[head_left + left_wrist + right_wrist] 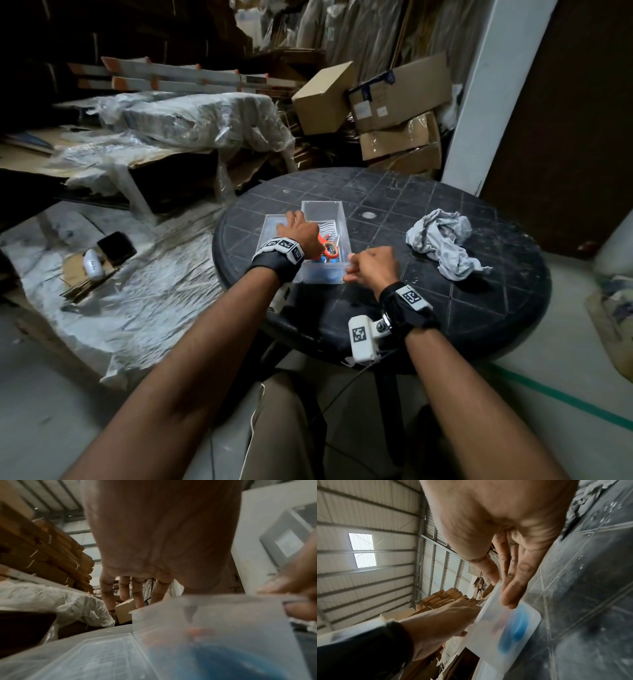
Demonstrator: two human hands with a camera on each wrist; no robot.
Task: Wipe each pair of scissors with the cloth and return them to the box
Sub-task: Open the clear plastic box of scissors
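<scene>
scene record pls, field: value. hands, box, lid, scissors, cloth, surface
left hand: reaches over the box toward the lid, fingers extended, holds nothing
right hand: pinches the near right corner of the box rim
box: clear plastic, open, on the table
lid: off, lying flat at the box's left side
scissors: orange and blue handles, inside the box
cloth: grey, crumpled, right of the box, untouched
table: round, dark, grid-patterned
</scene>
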